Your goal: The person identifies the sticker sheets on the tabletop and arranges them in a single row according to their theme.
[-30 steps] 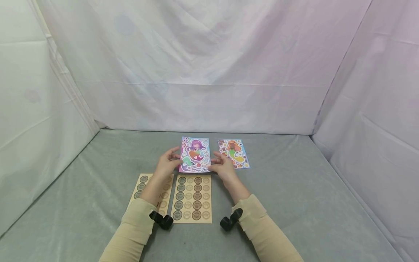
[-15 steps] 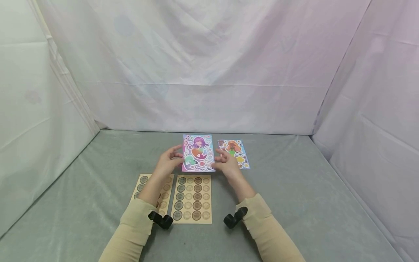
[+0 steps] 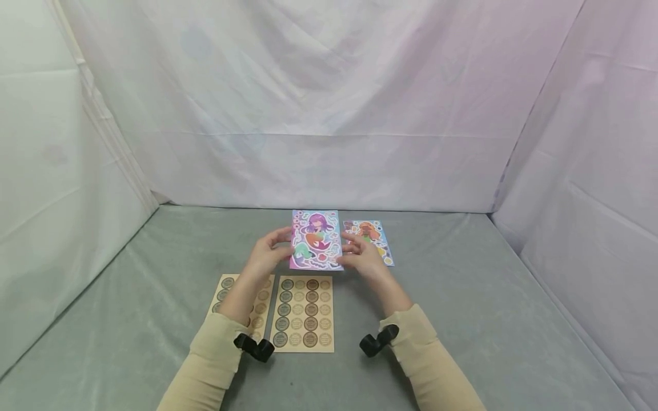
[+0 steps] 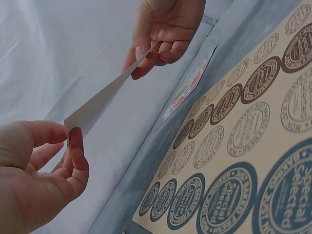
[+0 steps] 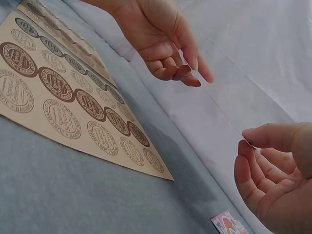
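Note:
A mermaid sticker sheet [image 3: 316, 240], pink to blue with a purple-haired figure, is held up off the table between both hands. The left hand [image 3: 267, 251] pinches its lower left edge between thumb and fingers. Opposite, the right hand [image 3: 364, 258] pinches the lower right edge. The left wrist view shows the sheet's plain pale underside [image 4: 100, 105], tilted; from the right wrist it appears almost edge-on. Just behind the right hand lies a second mermaid sticker sheet [image 3: 377, 231], orange-haired, partly covered by that hand.
Two tan sheets of round label stickers lie nearer the person: the right one [image 3: 306, 314] is fully visible, while the left one [image 3: 226, 282] is partly under the left forearm. White curtains [image 3: 329, 171] enclose the grey cloth-covered table [image 3: 462, 319] at the back and sides.
Both hands have carried the purple-haired mermaid sheet slightly to the right and up, bringing it closer to the second mermaid sheet. The right hand now covers more of that second sheet.

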Demonstrator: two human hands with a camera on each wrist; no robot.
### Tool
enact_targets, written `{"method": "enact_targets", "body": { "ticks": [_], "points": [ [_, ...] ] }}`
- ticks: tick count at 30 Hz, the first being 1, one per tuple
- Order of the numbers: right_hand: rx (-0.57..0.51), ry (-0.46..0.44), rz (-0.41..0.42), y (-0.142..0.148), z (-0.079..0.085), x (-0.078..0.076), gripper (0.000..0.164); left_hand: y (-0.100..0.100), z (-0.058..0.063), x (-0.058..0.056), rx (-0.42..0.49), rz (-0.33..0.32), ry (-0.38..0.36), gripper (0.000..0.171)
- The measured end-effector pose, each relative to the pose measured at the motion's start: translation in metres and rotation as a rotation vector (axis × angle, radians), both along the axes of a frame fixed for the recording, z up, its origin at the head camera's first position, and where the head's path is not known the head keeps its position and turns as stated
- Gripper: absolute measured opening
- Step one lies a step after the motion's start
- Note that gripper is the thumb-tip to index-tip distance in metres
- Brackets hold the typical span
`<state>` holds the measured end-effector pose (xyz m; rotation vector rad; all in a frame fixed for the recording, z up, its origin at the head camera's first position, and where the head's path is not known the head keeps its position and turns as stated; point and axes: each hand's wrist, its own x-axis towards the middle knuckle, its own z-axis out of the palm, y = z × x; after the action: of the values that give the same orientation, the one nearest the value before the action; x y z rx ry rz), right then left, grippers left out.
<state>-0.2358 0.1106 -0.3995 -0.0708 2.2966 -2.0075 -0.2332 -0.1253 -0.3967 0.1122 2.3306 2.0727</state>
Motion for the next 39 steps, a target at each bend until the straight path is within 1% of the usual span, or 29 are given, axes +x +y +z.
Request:
{"method": "enact_targets", "body": {
  "ticks": [2, 4, 12, 17, 23, 27, 32, 35, 38, 39],
  "points": [
    [0.006, 0.004, 0.011, 0.002, 0.000, 0.000, 0.064, 0.001, 0.001, 0.001, 0.000, -0.008, 0.012, 0.052],
    [0.010, 0.011, 0.026, 0.004, 0.000, 0.000, 0.065, 0.002, 0.002, 0.001, 0.003, -0.005, 0.008, 0.051],
    [0.052, 0.066, 0.101, 0.013, 0.004, 0.004, 0.071, 0.010, 0.005, 0.005, 0.028, -0.032, 0.017, 0.052],
    [0.098, 0.071, 0.122, 0.021, 0.006, 0.007, 0.073, 0.014, 0.007, 0.007, 0.027, -0.057, 0.015, 0.053],
    [0.112, 0.079, 0.165, 0.031, 0.010, 0.012, 0.078, 0.019, 0.009, 0.009, 0.027, -0.082, 0.017, 0.056],
    [0.141, 0.072, 0.171, 0.036, 0.010, 0.014, 0.080, 0.022, 0.009, 0.010, 0.040, -0.112, 0.019, 0.059],
    [0.124, 0.052, 0.187, 0.042, 0.012, 0.017, 0.081, 0.025, 0.010, 0.010, 0.073, -0.158, 0.011, 0.064],
    [0.135, 0.042, 0.188, 0.046, 0.014, 0.021, 0.082, 0.026, 0.010, 0.011, 0.088, -0.193, 0.013, 0.065],
    [0.144, 0.034, 0.187, 0.049, 0.016, 0.024, 0.083, 0.028, 0.013, 0.014, 0.102, -0.228, 0.012, 0.066],
    [0.142, 0.031, 0.189, 0.051, 0.017, 0.025, 0.083, 0.029, 0.017, 0.017, 0.106, -0.240, 0.012, 0.066]
  ]
}}
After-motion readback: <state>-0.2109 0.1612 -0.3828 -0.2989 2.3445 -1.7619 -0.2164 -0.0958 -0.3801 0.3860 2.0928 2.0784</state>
